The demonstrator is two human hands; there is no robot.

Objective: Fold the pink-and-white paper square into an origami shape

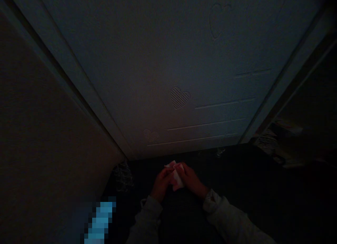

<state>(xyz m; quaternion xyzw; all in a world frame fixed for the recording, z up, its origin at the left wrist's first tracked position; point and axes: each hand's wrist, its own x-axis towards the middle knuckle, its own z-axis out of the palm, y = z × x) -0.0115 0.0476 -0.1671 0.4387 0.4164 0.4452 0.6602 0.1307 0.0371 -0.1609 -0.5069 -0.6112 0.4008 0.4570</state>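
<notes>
Low in the dim head view, both hands meet around a small, creased, pale piece of paper or cloth (178, 180); which of the two it is I cannot tell. My left hand (161, 184) has its fingers closed on the left side of the piece. From the other side, my right hand (193, 179) grips it with bent fingers. One corner sticks up above the fingers, and a lower flap hangs between the hands. Light grey sleeves cover both forearms. Darkness hides the finer details.
A pale door (147, 72) with embossed hearts and lines stands ahead, between a left wall (47, 131) and a dark right side. Crumpled clear plastic (123, 175) lies at the left corner. A bright pixelated patch (100, 221) glows lower left. Dim objects (284, 142) sit at right.
</notes>
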